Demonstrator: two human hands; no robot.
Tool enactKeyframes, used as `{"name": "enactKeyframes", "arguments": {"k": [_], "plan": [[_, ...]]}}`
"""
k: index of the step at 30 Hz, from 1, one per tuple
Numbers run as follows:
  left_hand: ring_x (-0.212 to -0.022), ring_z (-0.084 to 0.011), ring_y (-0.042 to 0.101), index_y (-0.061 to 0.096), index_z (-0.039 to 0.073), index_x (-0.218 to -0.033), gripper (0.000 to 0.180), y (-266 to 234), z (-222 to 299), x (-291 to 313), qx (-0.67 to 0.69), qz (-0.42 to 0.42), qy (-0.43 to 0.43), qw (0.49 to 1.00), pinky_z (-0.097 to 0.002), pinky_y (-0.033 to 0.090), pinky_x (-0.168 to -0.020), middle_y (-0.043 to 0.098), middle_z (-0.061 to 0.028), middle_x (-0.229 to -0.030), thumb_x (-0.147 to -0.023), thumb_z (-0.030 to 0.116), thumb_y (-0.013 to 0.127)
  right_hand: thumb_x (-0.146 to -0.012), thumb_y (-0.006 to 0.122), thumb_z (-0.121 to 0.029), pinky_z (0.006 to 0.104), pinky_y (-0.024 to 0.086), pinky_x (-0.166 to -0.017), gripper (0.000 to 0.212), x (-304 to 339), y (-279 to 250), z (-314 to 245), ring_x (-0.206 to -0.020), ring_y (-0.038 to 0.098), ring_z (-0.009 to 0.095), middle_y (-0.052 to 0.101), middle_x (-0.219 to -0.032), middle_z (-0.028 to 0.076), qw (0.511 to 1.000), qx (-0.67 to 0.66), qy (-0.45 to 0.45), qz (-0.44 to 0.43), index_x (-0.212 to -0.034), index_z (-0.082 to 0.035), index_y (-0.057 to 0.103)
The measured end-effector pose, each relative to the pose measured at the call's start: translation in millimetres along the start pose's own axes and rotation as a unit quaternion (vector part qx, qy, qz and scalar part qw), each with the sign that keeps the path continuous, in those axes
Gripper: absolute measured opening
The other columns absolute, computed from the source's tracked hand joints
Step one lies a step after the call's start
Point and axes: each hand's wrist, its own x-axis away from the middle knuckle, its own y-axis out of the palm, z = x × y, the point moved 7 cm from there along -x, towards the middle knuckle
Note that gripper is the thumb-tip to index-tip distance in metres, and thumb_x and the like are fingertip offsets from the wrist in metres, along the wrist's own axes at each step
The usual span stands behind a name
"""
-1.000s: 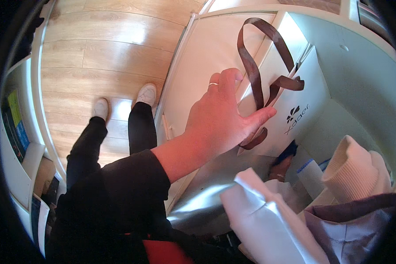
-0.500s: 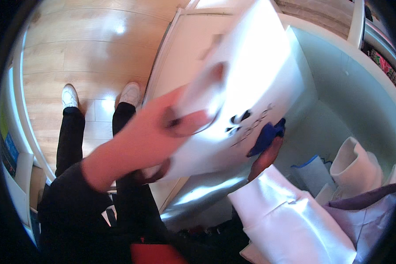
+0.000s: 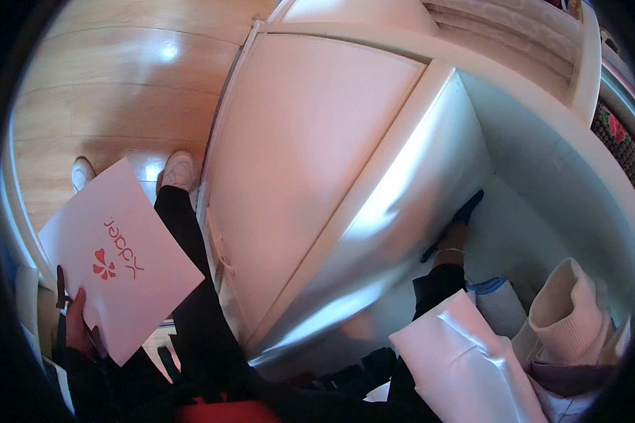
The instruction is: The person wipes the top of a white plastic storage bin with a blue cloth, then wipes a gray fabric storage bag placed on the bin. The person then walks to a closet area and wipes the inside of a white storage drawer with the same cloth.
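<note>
At the lower left, my left hand (image 3: 81, 331) grips the edge of a white paper bag (image 3: 137, 218) with a red flower print. The bag is held flat, over my left leg and shoe, and a dark strap shows at its edge. My right hand (image 3: 455, 236), a bracelet at its wrist, reaches down into a pale open compartment (image 3: 529, 204). It is closed on a dark blue cloth (image 3: 469, 208) that touches the inner side of the compartment. The fingers are mostly hidden by the cloth.
Beside my right arm lie a shiny pinkish-white folded item (image 3: 466, 352), a grey cloth roll with a blue edge (image 3: 499, 303), a cream ribbed fabric piece (image 3: 571, 310) and a purple-rimmed item (image 3: 571, 377). A white panel (image 3: 303, 148) borders the compartment. Wooden floor (image 3: 120, 77) lies at the left.
My left hand has carried the paper bag from above the compartment to the lower left, and its other printed face shows. My right hand with the blue cloth has shifted slightly right.
</note>
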Motion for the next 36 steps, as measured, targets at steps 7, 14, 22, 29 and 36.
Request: {"name": "enactKeyframes", "arguments": {"k": [7,14,22,29,36], "plan": [[-0.132,-0.0346,0.052,0.029,0.004,-0.154,0.076,-16.9,-10.4,-40.3,-0.015,-0.043,-0.01,0.999,-0.053,0.044,-0.109,0.052,-0.0185,-0.144,-0.099,0.049,0.057,-0.106,0.042,-0.032,0.0401,0.042,-0.103,0.043,-48.3,47.1,-37.5,-0.113,0.055,0.027,0.058,-0.127,0.014,0.999,0.021,-0.03,-0.023,-0.134,-0.001,0.053],[-0.133,-0.0335,0.05,0.029,0.003,-0.153,0.077,-3.9,-11.2,-35.9,-0.017,-0.018,-0.004,1.0,-0.0527,0.042,-0.111,0.05,-0.0182,-0.145,-0.099,0.051,0.057,-0.106,0.042,-0.03,0.0382,0.044,-0.098,0.041,-44.3,57.8,-26.7,-0.106,0.057,0.026,0.061,-0.12,0.013,0.999,0.015,-0.038,-0.035,-0.129,0.002,0.056],[-0.131,-0.0335,0.05,0.031,0.002,-0.152,0.075,-14.5,-9.9,-40.8,-0.018,-0.056,0.015,0.998,-0.0494,0.042,-0.111,0.05,-0.0182,-0.143,-0.099,0.046,0.06,-0.106,0.041,-0.027,0.0361,0.047,-0.093,0.04,8.4,107.6,-75.4,-0.098,0.059,0.024,0.064,-0.112,0.012,0.993,-0.007,-0.117,-0.025,-0.123,0.004,0.059],[-0.131,-0.0331,0.051,0.028,0.003,-0.153,0.073,-33.5,-11.0,-44.2,-0.051,0.018,0.026,0.998,-0.0468,0.043,-0.111,0.05,-0.0187,-0.145,-0.1,0.043,0.059,-0.105,0.042,-0.021,0.0485,0.032,-0.115,0.046,144.2,196.8,-166.6,-0.131,0.043,0.044,0.044,-0.143,0.031,0.935,0.159,-0.312,0.063,-0.14,0.009,0.048],[-0.135,-0.0344,0.049,0.022,0.007,-0.155,0.07,-23.3,-7.0,-41.8,-0.047,-0.013,0.052,0.997,-0.0496,0.045,-0.111,0.049,-0.0202,-0.145,-0.102,0.036,0.057,-0.09,0.052,0.007,0.0451,0.042,-0.109,0.035,261.2,264.0,-251.4,-0.118,0.059,0.035,0.062,-0.126,0.02,0.907,0.004,-0.422,0.002,-0.122,0.002,0.064]]}}
